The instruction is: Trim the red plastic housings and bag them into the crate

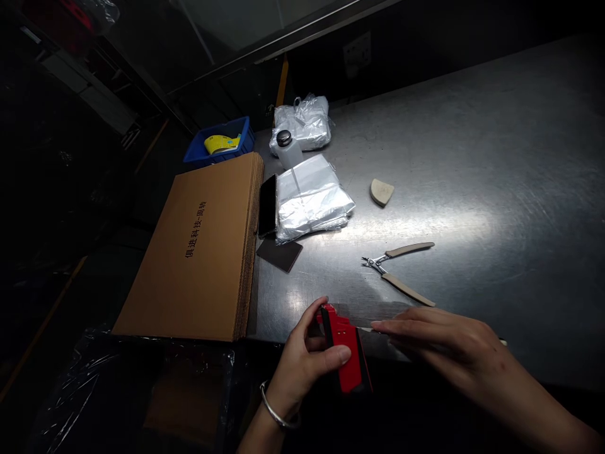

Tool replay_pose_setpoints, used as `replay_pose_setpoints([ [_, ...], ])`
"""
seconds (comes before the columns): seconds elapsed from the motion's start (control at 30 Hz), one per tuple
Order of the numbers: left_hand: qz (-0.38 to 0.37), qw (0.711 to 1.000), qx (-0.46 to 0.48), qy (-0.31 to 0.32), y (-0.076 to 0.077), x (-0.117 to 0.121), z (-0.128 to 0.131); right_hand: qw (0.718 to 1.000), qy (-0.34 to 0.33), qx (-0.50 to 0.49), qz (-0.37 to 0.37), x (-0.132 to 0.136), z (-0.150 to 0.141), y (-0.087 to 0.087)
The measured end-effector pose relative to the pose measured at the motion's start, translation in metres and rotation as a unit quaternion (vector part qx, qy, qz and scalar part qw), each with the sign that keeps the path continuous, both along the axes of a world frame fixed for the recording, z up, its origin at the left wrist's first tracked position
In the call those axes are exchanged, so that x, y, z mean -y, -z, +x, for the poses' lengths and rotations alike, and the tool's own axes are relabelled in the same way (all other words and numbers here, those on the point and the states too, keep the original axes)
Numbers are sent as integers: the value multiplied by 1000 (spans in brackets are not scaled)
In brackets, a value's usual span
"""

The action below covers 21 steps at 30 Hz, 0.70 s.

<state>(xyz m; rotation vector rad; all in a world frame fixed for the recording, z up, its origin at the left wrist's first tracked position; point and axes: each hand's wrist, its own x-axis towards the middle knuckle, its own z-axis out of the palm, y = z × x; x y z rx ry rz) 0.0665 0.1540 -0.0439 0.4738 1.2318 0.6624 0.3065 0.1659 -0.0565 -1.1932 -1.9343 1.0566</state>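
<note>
My left hand point(312, 359) is closed around a red and black plastic part point(347, 353), with the thumb flat on its red face and the fingers behind. The part is held tilted over the front edge of the bench. Close to its right side is my right hand point(454, 347), closed on a slim knife point(365, 329). The knife's thin pale blade points left and reaches the part's upper right edge; whether it touches cannot be made out. Most of the handle is hidden in the palm. Beyond the right hand lie spread nippers point(382, 268) with beige handles.
A stack of cardboard point(203, 252) stands at left, with a blue bin point(220, 142) behind it. Clear plastic bags point(312, 195), a dark phone point(268, 205), a dark flat piece point(281, 254), a pump bottle point(289, 150) and a pale wedge-shaped block point(381, 192) lie on the metal bench point(496, 157).
</note>
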Motion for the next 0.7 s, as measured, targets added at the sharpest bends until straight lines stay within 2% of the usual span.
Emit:
replay_pose_setpoints([
  [0.27,-6,1000,16,15,7,0,-4,1000,-17,11,-13,-5,1,-2],
  [0.47,-1,1000,9,9,6,0,-3,999,-20,31,-19,-4,1,-1],
  [0.6,-2,1000,6,7,6,0,-3,998,-8,64,22,-1,-2,4],
  [0.7,3,1000,9,10,7,0,-3,994,41,66,72,3,-3,4],
])
